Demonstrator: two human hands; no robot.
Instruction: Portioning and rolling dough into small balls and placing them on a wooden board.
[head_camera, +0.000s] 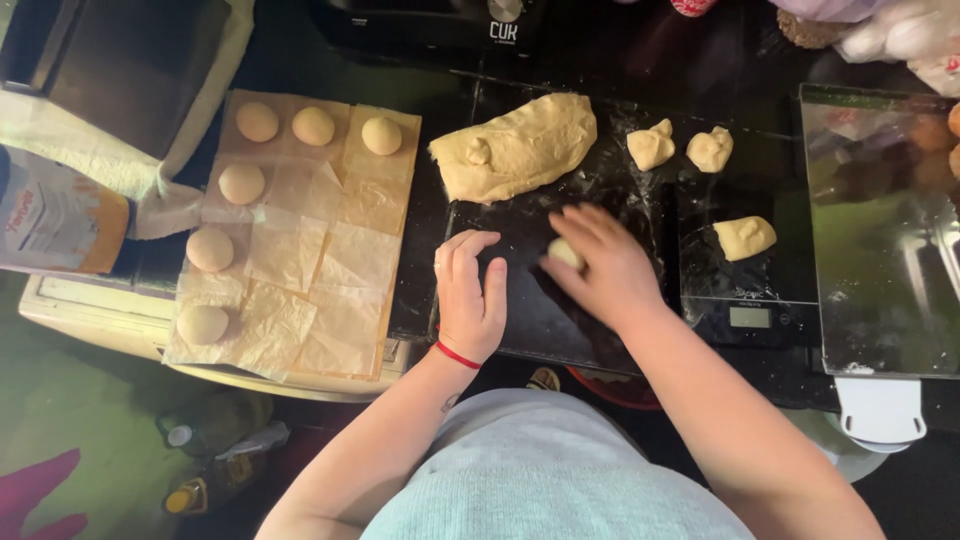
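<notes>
On the dark desk (560, 320), the right hand (600, 262) cups a small pale dough ball (565, 252), fingers curled loosely over it. Just beside it, the left hand (470, 295) lies flat on the desk, fingers together, a thin red wristband (456, 355) at the wrist. Above them rests a large lump of pale dough (515, 148). Six round dough balls (242, 184) sit on brown parchment sheets (320, 260) to the left. One dough piece (744, 237) lies on a black kitchen scale (750, 300).

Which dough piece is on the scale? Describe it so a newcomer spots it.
Start at the big pale dough slab on the black board. Right of the board sits a black digital kitchen scale. The lone yellowish dough lump lies on its platform, apart from two similar lumps farther back.
</notes>
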